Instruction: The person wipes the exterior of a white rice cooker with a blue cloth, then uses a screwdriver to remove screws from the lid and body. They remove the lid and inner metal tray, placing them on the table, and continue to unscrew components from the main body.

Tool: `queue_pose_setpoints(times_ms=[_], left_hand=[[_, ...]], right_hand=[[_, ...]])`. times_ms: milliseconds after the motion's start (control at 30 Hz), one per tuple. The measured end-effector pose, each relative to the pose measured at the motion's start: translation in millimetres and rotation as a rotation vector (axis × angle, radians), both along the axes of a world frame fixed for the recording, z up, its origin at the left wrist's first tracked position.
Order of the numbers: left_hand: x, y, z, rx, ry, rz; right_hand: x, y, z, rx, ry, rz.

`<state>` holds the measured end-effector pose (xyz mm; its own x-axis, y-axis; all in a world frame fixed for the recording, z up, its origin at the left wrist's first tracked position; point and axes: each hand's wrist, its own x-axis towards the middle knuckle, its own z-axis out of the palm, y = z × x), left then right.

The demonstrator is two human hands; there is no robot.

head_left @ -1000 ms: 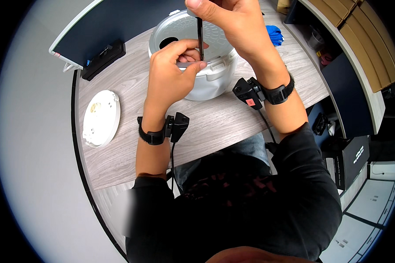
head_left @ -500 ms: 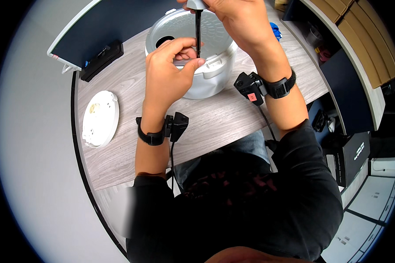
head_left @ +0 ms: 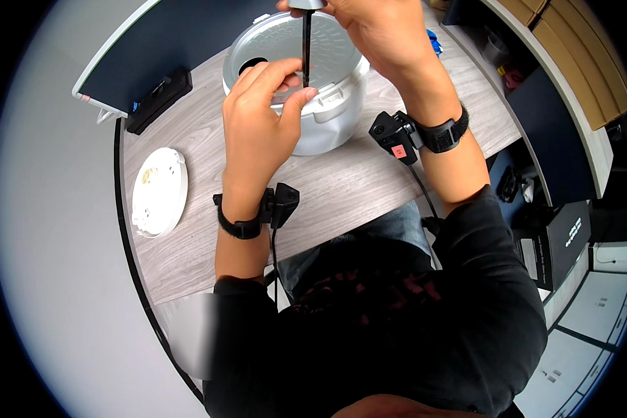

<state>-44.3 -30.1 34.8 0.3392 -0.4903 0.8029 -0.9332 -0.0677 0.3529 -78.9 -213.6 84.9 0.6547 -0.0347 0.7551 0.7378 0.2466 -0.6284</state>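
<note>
A white rice cooker (head_left: 331, 129) stands at the far side of the table, its grey lid top (head_left: 275, 42) facing up with a round dark hole at the left. My right hand (head_left: 386, 31) is closed round the grey handle of a screwdriver (head_left: 306, 42), cut off by the top edge. Its black shaft points straight down at the lid's near rim, close to the front latch. My left hand (head_left: 261, 115) curls its fingers and thumb about the shaft's lower end, touching it. The tip and any screw under it are hidden or too small to tell.
A round white cover (head_left: 161, 191) lies on the wood-grain table (head_left: 195, 258) at the left. Behind it are a black case (head_left: 160, 101) and a dark partition (head_left: 181, 35). Shelves with cardboard boxes (head_left: 578, 63) line the right. Wrist cameras trail cables from both forearms.
Both hands, the screwdriver and the cooker sit slightly further left in the view. Both grips look the same, and the shaft still points down at the lid rim.
</note>
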Motion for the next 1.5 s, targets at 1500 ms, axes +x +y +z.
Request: queue_pose_setpoints(times_ms=[1500], left_hand=[[-77, -201, -133, 0.795, -0.016, -0.272]], right_hand=[[-188, -146, -201, 0.468, 0.287, -0.989]])
